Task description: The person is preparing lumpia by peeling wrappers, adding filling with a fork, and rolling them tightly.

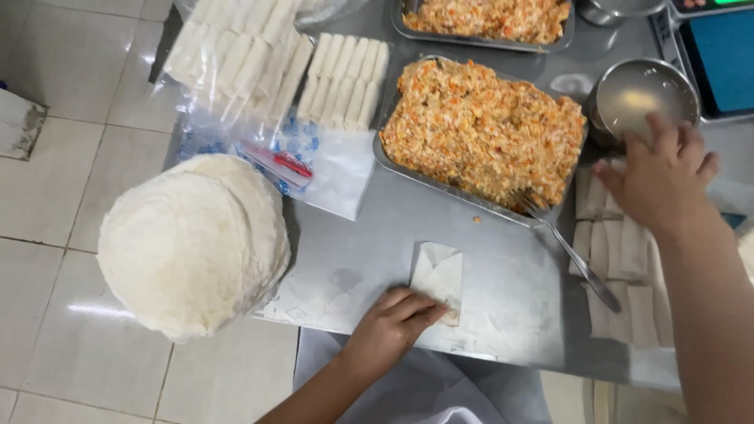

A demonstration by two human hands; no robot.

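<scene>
- The left hand point(390, 322), at lower centre of the frame, lies flat with its fingers pressed on the near end of a half-rolled wrapper point(437, 275); it clasps nothing.
- That wrapper lies on the steel tabletop point(503, 275), just below the filling tray.
- The right hand point(664, 179), at the right of the frame, is spread open, palm down, its fingertips at the rim of a small metal bowl point(642, 96) holding a pale liquid.
- Under and below the right hand lie finished rolls point(628, 271) in rows.
- A tray point(393, 157) of orange-and-white filling point(483, 129) sits at upper centre; a fork point(565, 247) leans out of its lower right corner.
- A second tray of filling point(491, 17) is at the top edge.
- A round wrapper stack point(192, 243) overhangs the tabletop's left edge.
- More rolls point(345, 78) lie at upper left, some in a clear bag point(236, 55).
</scene>
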